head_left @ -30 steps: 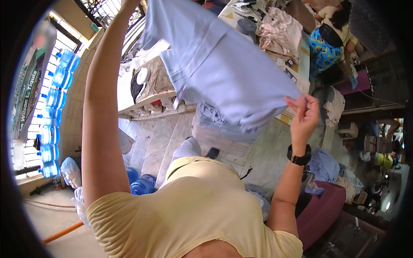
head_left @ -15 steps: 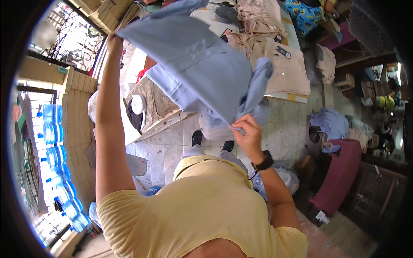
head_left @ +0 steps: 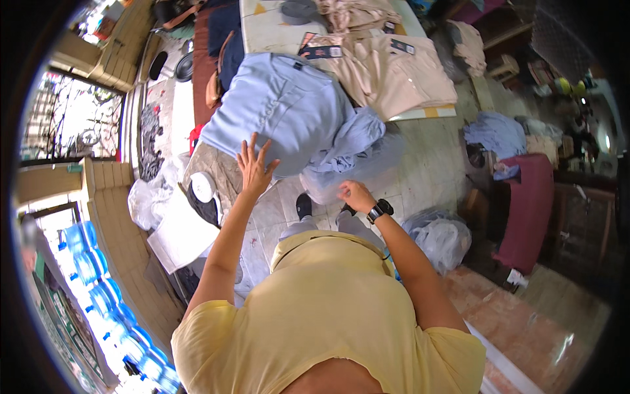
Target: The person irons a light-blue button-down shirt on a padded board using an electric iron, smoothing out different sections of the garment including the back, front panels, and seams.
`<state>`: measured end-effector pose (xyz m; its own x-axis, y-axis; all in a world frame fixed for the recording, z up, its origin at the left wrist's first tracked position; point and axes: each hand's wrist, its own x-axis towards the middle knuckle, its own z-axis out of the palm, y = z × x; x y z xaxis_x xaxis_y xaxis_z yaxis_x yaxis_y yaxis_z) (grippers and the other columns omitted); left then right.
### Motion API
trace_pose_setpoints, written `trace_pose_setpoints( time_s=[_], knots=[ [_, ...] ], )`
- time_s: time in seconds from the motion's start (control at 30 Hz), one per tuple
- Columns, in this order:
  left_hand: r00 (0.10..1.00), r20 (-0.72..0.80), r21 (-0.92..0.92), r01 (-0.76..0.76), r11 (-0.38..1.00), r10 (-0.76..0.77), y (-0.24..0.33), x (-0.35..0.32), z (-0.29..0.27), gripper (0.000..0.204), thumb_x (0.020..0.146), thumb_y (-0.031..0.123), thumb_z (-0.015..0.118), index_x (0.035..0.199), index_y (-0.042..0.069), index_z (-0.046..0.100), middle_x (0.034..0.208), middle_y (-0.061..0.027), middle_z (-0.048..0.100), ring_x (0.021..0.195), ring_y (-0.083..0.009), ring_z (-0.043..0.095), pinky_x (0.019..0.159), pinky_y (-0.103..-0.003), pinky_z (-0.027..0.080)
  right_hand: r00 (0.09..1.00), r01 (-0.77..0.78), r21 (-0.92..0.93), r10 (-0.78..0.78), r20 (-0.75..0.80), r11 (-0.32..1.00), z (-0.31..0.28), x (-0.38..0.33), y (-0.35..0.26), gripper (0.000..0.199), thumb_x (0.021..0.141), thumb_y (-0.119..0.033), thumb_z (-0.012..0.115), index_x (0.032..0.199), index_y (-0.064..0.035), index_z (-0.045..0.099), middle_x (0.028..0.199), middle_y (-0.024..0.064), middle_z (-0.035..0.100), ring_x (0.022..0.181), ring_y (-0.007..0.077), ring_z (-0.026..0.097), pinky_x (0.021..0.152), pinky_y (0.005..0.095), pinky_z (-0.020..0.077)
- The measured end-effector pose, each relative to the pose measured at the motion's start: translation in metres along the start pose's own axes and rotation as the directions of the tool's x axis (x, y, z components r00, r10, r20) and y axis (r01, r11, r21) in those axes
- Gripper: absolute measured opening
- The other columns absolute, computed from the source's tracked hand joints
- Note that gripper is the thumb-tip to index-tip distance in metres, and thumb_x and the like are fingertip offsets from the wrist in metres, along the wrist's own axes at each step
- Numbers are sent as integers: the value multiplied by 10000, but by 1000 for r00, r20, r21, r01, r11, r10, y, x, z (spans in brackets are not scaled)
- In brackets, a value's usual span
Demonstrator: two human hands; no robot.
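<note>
A light blue shirt [head_left: 282,108] lies spread over the near edge of a white table [head_left: 269,29], its sleeves bunched and hanging at the right [head_left: 351,141]. My left hand [head_left: 254,165] is raised with fingers spread, flat against the shirt's lower edge. My right hand [head_left: 354,194], with a black watch on its wrist, has its fingers curled at the lower edge of a clear plastic bag [head_left: 374,172] under the hanging sleeves. Whether it grips the bag is unclear. Folded beige shirts [head_left: 394,75] lie on the table beside the blue one.
Blue water jugs [head_left: 92,282] stand in rows at the lower left. Plastic bags [head_left: 440,236] sit on the tiled floor by my feet. A dark red covered piece of furniture [head_left: 528,210] and a heap of blue clothes [head_left: 499,131] are at the right.
The blue shirt, held high in both hands before, has come down onto the table edge. My left hand has let go and opened; my right hand has dropped below the sleeves.
</note>
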<state>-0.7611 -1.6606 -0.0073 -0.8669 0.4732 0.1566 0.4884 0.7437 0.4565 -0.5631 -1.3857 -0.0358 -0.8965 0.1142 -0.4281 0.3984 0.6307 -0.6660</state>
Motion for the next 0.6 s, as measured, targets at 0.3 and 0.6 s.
trace_pose_setpoints(
  time_s=[0.3,0.6],
  knots=[
    [998,69,166,-8,986,-3,86,19,46,624,848,260,706,1420,209,464,1565,-91,274,1438,-409,202,1133,-611,139,947,-287,92,297,-122,954,-12,-78,137,371,773,-315,760,987,-18,697,925,188,704,903,339,671,819,418,527],
    [865,211,-257,-400,880,455,238,19,140,447,865,101,644,1299,114,539,1407,-172,411,1217,-383,449,984,-516,372,722,-584,394,676,-147,709,-22,-223,330,416,758,-431,733,951,-63,728,1030,178,697,993,341,653,881,413,519]
  ],
)
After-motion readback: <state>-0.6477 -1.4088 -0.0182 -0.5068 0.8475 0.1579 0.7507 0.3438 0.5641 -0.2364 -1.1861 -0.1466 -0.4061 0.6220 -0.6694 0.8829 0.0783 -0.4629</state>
